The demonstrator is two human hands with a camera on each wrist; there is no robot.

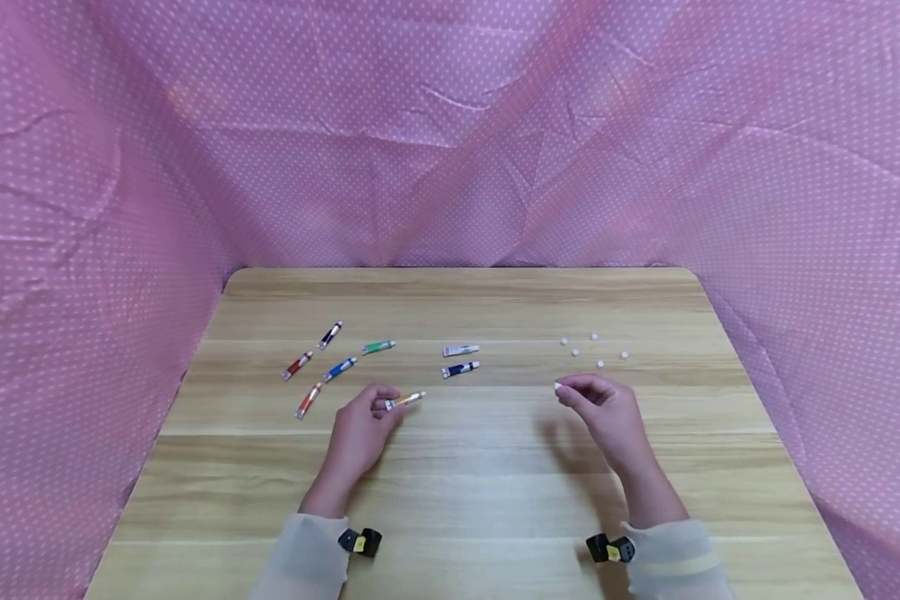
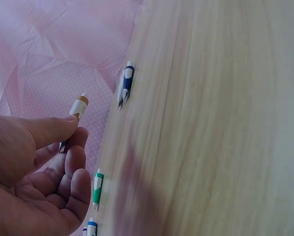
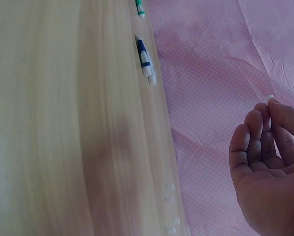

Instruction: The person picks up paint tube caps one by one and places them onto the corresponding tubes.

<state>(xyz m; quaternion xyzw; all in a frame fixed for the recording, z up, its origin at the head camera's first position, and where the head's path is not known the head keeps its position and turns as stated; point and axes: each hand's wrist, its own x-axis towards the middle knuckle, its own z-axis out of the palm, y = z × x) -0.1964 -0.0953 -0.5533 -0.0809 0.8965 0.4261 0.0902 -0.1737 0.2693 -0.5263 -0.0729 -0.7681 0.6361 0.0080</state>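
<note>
My left hand pinches a small yellow-ochre paint tube between thumb and fingers, raised over the table. In the left wrist view the tube points its narrow white tip up and away from the thumb. My right hand holds a small white cap at the tips of its thumb and index finger. Seen from the right wrist, the cap just shows above the fingertips. Between the hands and farther back lie a silver-white tube and a dark blue tube, side by side.
Left on the wooden table lie several more tubes: dark navy, red, orange-red, blue and green. Several loose white caps are scattered at the right. Pink dotted cloth hangs around the table.
</note>
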